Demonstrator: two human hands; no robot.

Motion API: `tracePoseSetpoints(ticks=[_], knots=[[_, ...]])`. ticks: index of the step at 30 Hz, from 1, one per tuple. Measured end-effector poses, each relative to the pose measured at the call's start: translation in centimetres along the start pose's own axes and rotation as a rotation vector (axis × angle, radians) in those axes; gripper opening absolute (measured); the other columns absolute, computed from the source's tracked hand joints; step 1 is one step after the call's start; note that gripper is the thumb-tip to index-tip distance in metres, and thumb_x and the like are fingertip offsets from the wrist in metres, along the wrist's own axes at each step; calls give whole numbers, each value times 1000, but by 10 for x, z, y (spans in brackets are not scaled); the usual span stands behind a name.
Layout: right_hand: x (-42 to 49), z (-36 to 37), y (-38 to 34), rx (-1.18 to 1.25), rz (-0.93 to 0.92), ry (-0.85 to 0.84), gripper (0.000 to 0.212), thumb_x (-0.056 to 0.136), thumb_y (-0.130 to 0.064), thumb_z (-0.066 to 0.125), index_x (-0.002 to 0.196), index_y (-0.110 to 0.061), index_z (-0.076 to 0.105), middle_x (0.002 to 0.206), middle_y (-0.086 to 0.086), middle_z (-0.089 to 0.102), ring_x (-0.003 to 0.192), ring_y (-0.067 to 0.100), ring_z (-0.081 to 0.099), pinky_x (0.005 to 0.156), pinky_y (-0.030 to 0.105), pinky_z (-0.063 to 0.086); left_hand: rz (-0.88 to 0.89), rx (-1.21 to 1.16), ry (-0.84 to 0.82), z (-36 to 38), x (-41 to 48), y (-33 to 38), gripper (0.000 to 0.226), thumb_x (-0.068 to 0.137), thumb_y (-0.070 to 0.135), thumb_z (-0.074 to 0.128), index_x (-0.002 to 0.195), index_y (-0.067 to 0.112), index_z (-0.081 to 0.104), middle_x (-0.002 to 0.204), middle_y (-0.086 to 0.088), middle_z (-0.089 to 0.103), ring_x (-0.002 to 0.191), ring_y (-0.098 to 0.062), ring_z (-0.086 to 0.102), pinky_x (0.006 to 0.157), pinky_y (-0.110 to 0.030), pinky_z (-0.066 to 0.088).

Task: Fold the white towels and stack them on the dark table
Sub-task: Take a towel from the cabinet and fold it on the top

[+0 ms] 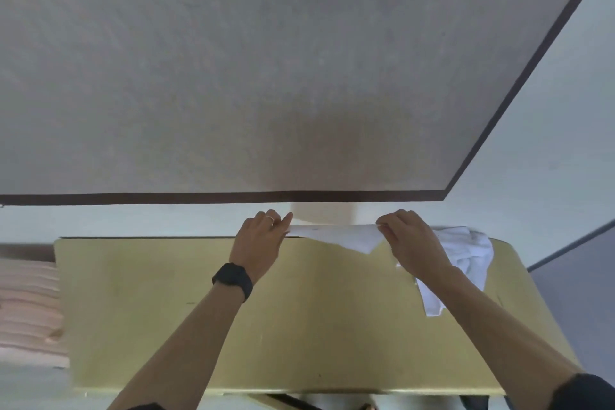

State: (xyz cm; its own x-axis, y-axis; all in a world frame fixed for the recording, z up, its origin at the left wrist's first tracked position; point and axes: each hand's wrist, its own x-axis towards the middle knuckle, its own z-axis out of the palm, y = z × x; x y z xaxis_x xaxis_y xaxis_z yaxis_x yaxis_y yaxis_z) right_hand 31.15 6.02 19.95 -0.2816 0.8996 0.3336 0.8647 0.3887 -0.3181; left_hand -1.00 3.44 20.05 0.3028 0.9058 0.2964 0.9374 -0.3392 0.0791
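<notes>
White towel [336, 236]: plain, thin, no print visible. It's pulled taut into a flat band btwn both hands at the far edge of the yellowish surface [166, 309]. Top edge runs straight left to right. Lower edge sags to a point near the right hand, w/ a soft crease there.

Left hand [263, 236] is at the towel's left end, its fingers [284, 220] curled in narrow and pinching that corner. There's a ring [269, 218] on one finger and a black band [233, 280] on the wrist. Right hand [409, 240] is at the towel's right end, its fingers [386, 221] bunched tight, pinching the top edge. So the towel spans the gap btwn the two sets of fingers, held just above the far rim, not lying flat.

Heap of white cloth [466, 253]: crumpled, on the far right corner of the surface, just beyond and right of the right hand. A strip of it trails nearer, under the right forearm. Can't tell if the heap joins the held towel or is separate.

Beyond the surface: pale strip, then a dark border [199, 198] and a big grey speckled area [233, 60]. Pink ribbed thing [26, 303] at the left, beside the surface; blurred.
</notes>
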Motion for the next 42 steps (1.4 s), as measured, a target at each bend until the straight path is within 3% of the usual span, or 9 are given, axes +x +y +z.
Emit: tracePoseSetpoints(ticks=[5, 9, 13, 18, 22, 25, 27, 32, 42], knots=[[-45, 44, 0, 7, 75, -113, 15, 97, -23, 57, 86, -21, 67, 79, -7, 60, 75, 20, 53, 64, 36, 49, -13, 66, -70, 48, -51, -5, 48, 65, 1, 78, 109, 21, 76, 89, 1, 67, 82, -23, 61, 71, -34, 51], [-106, 97, 4, -12, 78, -231, 10, 90, -28, 62, 80, -27, 63, 73, -12, 57, 68, 19, 57, 57, 33, 49, -59, 69, -262, 95, -110, 7, 45, 72, 8, 47, 100, 27, 78, 85, 3, 72, 76, -25, 67, 69, -39, 55], [-162, 138, 6, -57, 106, -420, 11, 82, -26, 72, 78, -30, 62, 72, -12, 59, 69, 17, 60, 57, 31, 48, -112, 45, -438, 133, -168, 30, 41, 59, 8, 66, 93, 27, 79, 86, 5, 73, 76, -23, 68, 68, -38, 56], [-227, 145, -4, -47, 147, -759, 19, 100, -24, 44, 109, -26, 61, 105, -7, 61, 103, 21, 54, 86, 32, 42, -88, -20, -654, 146, -236, 56, 63, 33, 1, 90, 91, 24, 79, 89, 2, 73, 78, -21, 70, 66, -33, 57], [-254, 142, -6, 37, 243, -847, 18, 100, -31, 47, 104, -25, 64, 100, -7, 64, 99, 22, 54, 83, 34, 44, -100, -83, -745, 138, -254, 64, 62, 39, 3, 90, 96, 24, 75, 90, 2, 69, 73, -20, 66, 58, -29, 54], [-243, 139, -9, 129, 330, -903, 13, 97, -30, 51, 99, -25, 63, 97, -9, 63, 97, 19, 55, 82, 33, 46, -112, -175, -794, 130, -242, 60, 44, 84, 16, 73, 126, 26, 65, 115, 1, 64, 104, -22, 61, 82, -33, 48], [-222, 139, -8, 205, 405, -866, 10, 96, -30, 54, 95, -27, 64, 96, -10, 63, 94, 17, 58, 80, 30, 46, -271, -319, -824, 130, -224, 52, 35, 103, 27, 47, 136, 31, 58, 123, 4, 60, 113, -20, 54, 90, -30, 41], [-163, 152, 1, 375, 700, -606, 11, 94, -31, 63, 99, -22, 68, 91, -8, 65, 87, 14, 58, 68, 26, 42, -787, -768, -666, 146, -166, 19, 10, 92, 34, 67, 99, 29, 72, 94, 8, 71, 86, -8, 65, 75, -26, 49], [-131, 216, 26, 525, 1034, -319, 13, 92, -34, 64, 100, -25, 67, 87, -14, 65, 84, 7, 59, 65, 14, 38, -1030, -825, -423, 217, -125, -9, 8, 88, 34, 70, 95, 34, 73, 89, 13, 73, 81, -10, 69, 76, -26, 52]])
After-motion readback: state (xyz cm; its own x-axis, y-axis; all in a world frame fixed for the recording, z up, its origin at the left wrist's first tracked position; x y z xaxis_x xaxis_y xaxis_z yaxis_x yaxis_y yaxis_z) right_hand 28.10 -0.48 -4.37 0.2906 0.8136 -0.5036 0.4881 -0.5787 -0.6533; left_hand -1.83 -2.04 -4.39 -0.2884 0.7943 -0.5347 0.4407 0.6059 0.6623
